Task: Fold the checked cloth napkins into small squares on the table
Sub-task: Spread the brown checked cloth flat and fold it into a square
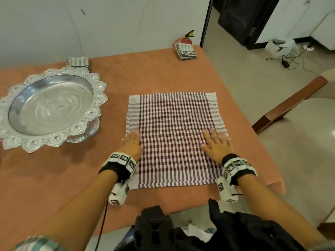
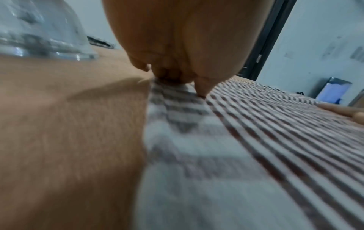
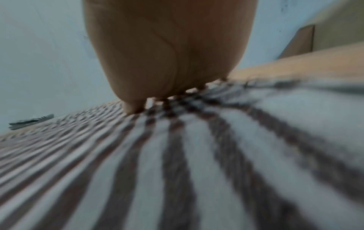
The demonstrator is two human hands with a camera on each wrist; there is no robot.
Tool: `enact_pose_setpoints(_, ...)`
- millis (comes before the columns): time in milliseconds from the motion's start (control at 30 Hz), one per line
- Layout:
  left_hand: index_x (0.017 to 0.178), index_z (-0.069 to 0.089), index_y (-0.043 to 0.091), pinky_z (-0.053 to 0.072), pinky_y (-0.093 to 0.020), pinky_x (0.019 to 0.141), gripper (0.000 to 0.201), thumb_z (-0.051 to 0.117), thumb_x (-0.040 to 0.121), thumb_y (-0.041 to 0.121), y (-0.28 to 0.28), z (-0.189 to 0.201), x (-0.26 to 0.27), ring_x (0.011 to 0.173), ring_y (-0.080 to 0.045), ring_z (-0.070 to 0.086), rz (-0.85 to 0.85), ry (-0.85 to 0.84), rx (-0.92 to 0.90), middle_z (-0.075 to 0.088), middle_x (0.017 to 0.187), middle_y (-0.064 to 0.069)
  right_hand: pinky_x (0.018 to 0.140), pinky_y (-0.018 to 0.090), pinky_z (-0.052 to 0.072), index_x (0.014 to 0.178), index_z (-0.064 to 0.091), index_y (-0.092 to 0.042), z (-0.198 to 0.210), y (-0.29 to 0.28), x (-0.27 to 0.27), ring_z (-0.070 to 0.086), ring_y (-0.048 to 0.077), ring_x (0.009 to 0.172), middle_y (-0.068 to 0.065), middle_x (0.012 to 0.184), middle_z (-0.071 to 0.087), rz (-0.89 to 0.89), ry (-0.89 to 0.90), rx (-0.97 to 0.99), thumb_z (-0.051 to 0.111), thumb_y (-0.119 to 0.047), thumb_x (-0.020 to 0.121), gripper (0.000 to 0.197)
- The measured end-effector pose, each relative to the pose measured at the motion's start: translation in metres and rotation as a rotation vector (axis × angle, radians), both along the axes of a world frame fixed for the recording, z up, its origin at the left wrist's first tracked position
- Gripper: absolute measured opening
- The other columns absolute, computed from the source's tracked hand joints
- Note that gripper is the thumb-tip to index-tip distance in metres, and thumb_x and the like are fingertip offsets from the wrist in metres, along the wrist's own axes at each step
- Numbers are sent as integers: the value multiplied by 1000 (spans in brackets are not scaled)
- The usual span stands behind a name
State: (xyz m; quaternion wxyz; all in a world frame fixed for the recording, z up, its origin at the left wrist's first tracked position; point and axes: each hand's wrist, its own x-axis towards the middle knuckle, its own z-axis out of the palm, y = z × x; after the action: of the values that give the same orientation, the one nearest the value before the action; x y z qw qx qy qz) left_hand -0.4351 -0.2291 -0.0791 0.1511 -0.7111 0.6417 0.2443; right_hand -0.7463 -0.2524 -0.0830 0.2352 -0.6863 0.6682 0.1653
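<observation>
A brown-and-white checked napkin (image 1: 173,138) lies spread flat on the orange table (image 1: 54,178). My left hand (image 1: 132,143) presses flat on the napkin's left edge, fingers straight. My right hand (image 1: 216,143) lies flat on its right side, fingers spread. In the left wrist view the left hand (image 2: 177,54) rests on the striped border of the napkin (image 2: 246,147). The right wrist view is blurred; the right hand (image 3: 169,54) sits on the checked cloth (image 3: 177,163). Two folded napkins rest far off: one (image 1: 185,51) at the back right corner, another (image 1: 78,62) behind the silver tray.
A large ornate silver pedestal tray (image 1: 50,107) stands at the left. The table's right edge (image 1: 262,142) runs close to the napkin. A fire extinguisher (image 1: 188,38) stands behind the table. A wooden bench (image 1: 290,104) is on the right.
</observation>
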Motion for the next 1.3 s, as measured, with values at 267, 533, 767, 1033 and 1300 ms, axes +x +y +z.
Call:
enact_pose_setpoints(267, 149, -7, 14, 0, -39, 120, 62, 28, 100, 30, -38, -3, -65, 146, -19, -11, -298, 91, -7, -16, 157, -3, 114, 55, -2, 148, -4, -38, 5, -31, 100, -14, 28, 145, -3, 158, -15, 259, -47, 19, 29, -36, 99, 58)
enact_pose_setpoints(533, 149, -9, 9, 2, -42, 120, 62, 25, 99, 24, -87, 0, -24, 146, -25, -9, -5, 11, -151, -15, 157, -10, 116, 56, 5, 149, -2, -33, 15, -80, 46, -10, 33, 145, -1, 159, -13, -147, 69, 1, 26, -40, 99, 57)
enact_pose_setpoints(767, 148, -11, 19, -3, -43, 118, 58, 20, 101, 27, -118, -8, -39, 145, -19, -15, -158, 119, -49, -19, 157, 1, 112, 57, -9, 143, -11, -47, -2, -114, 93, -23, 23, 143, -10, 155, -24, 145, -39, 67, 17, -47, 99, 52)
enact_pose_setpoints(1033, 149, -9, 10, 0, -40, 119, 59, 23, 101, 23, -166, -2, -42, 146, -21, -11, -31, 122, -128, -15, 157, -6, 115, 55, 4, 149, -1, -31, 5, -167, 89, -11, 33, 145, 0, 159, -12, 28, 12, -88, 26, -32, 100, 56)
enact_pose_setpoints(1300, 149, -9, 16, -1, -46, 118, 58, 20, 100, 31, -191, -10, -3, 146, -16, -12, 177, 42, -109, -17, 157, 0, 116, 53, -5, 146, -9, -43, -1, -193, 47, -17, 22, 145, -10, 155, -21, -139, -4, -4, 15, -56, 96, 57)
